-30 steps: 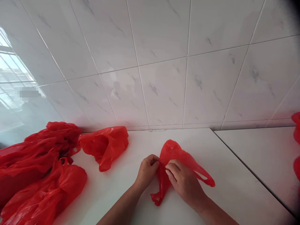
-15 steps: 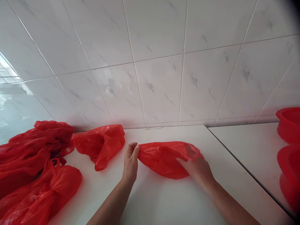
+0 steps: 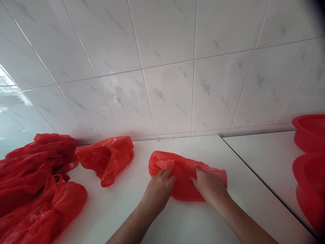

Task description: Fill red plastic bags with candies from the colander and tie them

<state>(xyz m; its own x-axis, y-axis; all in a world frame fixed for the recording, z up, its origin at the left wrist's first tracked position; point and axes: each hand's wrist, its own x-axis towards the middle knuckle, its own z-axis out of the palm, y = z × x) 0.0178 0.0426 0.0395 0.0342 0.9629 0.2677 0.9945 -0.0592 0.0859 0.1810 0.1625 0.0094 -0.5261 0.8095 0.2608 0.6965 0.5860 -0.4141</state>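
Observation:
A crumpled red plastic bag [image 3: 182,195] lies on the white tabletop in front of me. My left hand [image 3: 158,189] is at its near left side, with fingers curled and thumb close to them, gathering the film. On the bag's right part rests my right hand [image 3: 210,183], thumb and forefinger spread apart with a gap between them. Its other fingers are partly hidden. A second red plastic bag [image 3: 118,156], loose and wrinkled, lies to the left, apart from both hands.
A heap of red plastic bags [image 3: 30,162] covers the left end, with a bulging red bag [image 3: 68,200] in front. At the right edge stand two red plastic baskets [image 3: 302,135]. A dark seam [image 3: 254,173] divides the tabletop. Behind rises a tiled wall [image 3: 167,95].
My left hand has left the bag's left end and moved right and nearer me, onto its front. The bag has shifted slightly right; my right hand stays on it. The view has shifted slightly.

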